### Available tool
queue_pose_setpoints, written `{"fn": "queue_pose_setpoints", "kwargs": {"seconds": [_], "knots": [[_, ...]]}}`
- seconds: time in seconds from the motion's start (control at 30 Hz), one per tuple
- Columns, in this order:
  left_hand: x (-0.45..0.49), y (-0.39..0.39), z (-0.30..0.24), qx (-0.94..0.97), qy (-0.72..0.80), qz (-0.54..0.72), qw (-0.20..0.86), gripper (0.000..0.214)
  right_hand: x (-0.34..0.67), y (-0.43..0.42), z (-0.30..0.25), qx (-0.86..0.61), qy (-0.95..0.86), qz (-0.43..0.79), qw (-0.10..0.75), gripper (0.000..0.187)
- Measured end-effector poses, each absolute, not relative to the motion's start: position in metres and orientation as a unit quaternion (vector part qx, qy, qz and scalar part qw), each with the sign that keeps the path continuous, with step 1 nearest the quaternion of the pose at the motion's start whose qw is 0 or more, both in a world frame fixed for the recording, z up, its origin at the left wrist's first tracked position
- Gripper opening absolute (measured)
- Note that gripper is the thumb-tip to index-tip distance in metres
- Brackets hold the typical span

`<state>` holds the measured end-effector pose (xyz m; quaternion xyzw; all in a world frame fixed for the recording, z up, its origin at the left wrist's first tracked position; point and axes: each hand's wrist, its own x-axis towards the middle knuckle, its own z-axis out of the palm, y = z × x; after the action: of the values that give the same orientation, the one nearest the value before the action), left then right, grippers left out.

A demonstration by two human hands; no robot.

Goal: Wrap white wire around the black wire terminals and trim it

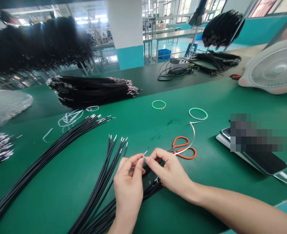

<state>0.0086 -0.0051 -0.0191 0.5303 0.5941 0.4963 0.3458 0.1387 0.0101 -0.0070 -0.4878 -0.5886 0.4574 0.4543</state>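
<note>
My left hand [129,182] is closed in a pinch on a thin black cable, whose pale tip [145,152] pokes up between the fingertips. Close against that tip, thumb and finger of my right hand [169,170] are pinched together; what they grip is too small to make out. A narrow white strip [193,133] curves from the green ring [198,113] across the scissors and disappears behind my right hand. Orange-handled scissors [186,152] lie just beyond that hand, blades mostly hidden. Beneath both hands runs a bunch of black cables [104,211], with another bunch [102,175] to its left.
Leftward lie a longer black cable bundle [48,152] and tangled white strips [70,118]. A thick cable stack [92,91] sits behind. A second green ring [158,104] rests mid-table. At right are a phone [263,159] on a stand and a white fan [275,68].
</note>
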Motion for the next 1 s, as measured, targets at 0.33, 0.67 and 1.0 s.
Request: {"fn": "queue_pose_setpoints", "kwargs": {"seconds": [0.33, 0.67, 1.0], "knots": [[0.008, 0.0, -0.008, 0.294, 0.522, 0.51, 0.617, 0.032, 0.139, 0.013, -0.011, -0.496, -0.639, 0.391, 0.439, 0.026], [0.009, 0.002, -0.001, 0.251, 0.519, 0.506, 0.641, 0.025, 0.14, 0.014, -0.013, -0.499, -0.638, 0.401, 0.429, 0.027], [0.009, 0.003, -0.002, 0.252, 0.519, 0.513, 0.636, 0.026, 0.14, 0.012, -0.011, -0.495, -0.635, 0.4, 0.438, 0.027]]}}
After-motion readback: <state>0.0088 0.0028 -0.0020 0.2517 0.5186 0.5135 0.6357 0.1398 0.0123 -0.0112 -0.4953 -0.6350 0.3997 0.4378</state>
